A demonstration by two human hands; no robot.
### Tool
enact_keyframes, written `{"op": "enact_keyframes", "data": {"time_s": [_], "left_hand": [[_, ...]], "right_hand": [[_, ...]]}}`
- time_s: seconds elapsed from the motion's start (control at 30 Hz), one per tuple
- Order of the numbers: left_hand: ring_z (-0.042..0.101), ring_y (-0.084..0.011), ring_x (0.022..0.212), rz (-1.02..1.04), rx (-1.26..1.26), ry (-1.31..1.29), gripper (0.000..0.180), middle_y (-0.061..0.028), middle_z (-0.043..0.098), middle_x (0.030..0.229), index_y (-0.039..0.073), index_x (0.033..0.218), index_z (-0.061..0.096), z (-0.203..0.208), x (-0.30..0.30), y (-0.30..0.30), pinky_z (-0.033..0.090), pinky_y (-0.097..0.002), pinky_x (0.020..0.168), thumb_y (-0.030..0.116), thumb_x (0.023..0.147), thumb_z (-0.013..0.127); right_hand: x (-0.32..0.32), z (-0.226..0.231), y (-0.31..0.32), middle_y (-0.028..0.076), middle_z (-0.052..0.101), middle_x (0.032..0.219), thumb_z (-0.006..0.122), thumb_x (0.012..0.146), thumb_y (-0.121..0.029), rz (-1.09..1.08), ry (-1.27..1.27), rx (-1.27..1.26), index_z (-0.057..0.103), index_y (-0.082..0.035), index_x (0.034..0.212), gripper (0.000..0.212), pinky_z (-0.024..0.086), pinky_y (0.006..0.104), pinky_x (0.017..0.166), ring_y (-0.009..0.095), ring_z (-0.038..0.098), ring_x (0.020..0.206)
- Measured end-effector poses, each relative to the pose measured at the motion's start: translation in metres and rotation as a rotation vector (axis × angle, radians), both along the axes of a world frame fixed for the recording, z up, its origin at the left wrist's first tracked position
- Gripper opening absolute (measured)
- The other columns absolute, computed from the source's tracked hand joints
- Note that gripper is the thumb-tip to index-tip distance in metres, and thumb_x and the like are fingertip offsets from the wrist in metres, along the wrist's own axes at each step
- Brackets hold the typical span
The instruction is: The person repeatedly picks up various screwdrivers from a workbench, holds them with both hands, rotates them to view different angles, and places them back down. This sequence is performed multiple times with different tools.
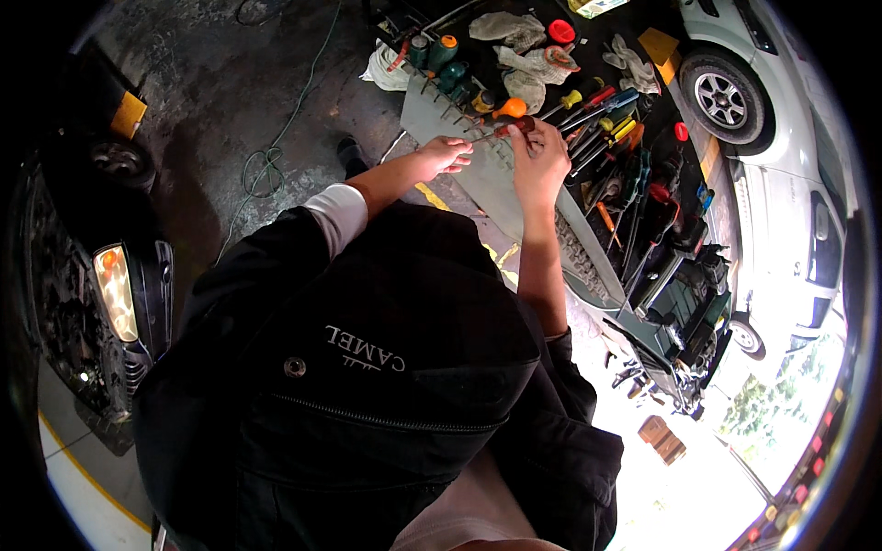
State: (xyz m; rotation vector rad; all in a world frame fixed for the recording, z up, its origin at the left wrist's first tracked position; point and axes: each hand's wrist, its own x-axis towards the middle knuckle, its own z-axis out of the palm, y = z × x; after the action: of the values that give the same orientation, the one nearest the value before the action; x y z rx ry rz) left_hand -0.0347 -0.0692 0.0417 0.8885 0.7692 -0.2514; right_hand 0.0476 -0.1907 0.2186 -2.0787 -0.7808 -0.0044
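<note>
Above a grey metal rack panel (478, 180) I hold a screwdriver (522, 126) with a dark red handle, lying roughly level. My right hand (540, 163) is closed round its handle. At the other end, the thumb and forefinger of my left hand (443, 158) pinch the thin shaft near its tip, which the fingers hide. Along the panel's far edge several green-handled screwdrivers (445, 53) stand in a row. An orange-handled screwdriver (511, 108) sits just beyond my right hand.
Many tools cover the bench right of the panel, among them yellow-handled screwdrivers (617, 133). Work gloves (537, 69) and a red cap (560, 32) lie at the back. A white car (781, 174) stands right, a dark car (138, 303) left. A green cord (266, 170) crosses the floor.
</note>
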Motion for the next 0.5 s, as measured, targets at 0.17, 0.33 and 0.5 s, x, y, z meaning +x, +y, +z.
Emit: {"op": "enact_keyframes", "data": {"time_s": [0.17, 0.33, 0.5], "left_hand": [[0.064, -0.021, 0.117, -0.026, 0.01, 0.029, 0.043, -0.0019, 0.062, 0.135, 0.01, 0.14, 0.054, -0.004, 0.004, 0.001, 0.051, -0.0354, 0.096, 0.032, 0.104, 0.058], [0.063, -0.0206, 0.12, -0.066, 0.054, -0.003, 0.045, -0.0017, 0.06, 0.14, 0.01, 0.142, 0.05, -0.008, 0.004, -0.001, 0.049, -0.0372, 0.099, 0.034, 0.104, 0.057], [0.063, -0.0192, 0.117, -0.052, 0.071, -0.023, 0.042, -0.001, 0.06, 0.138, 0.014, 0.14, 0.051, -0.017, 0.006, -0.004, 0.049, -0.0369, 0.096, 0.036, 0.105, 0.056]], "right_hand": [[-0.008, 0.005, 0.005, 0.012, 0.068, 0.091, 0.079, 0.085, -0.012, -0.018, -0.005, -0.042, 0.067, 0.002, 0.107, 0.028, 0.057, 0.0326, 0.068, 0.022, 0.07, 0.077], [-0.01, -0.008, 0.006, 0.013, 0.068, 0.091, 0.078, 0.086, -0.011, -0.036, -0.113, -0.018, 0.065, 0.002, 0.108, 0.028, 0.057, 0.0331, 0.065, 0.023, 0.07, 0.077], [-0.014, -0.007, 0.008, 0.014, 0.069, 0.092, 0.077, 0.086, -0.012, -0.065, -0.095, -0.024, 0.065, 0.003, 0.107, 0.028, 0.057, 0.0328, 0.066, 0.023, 0.071, 0.079]]}}
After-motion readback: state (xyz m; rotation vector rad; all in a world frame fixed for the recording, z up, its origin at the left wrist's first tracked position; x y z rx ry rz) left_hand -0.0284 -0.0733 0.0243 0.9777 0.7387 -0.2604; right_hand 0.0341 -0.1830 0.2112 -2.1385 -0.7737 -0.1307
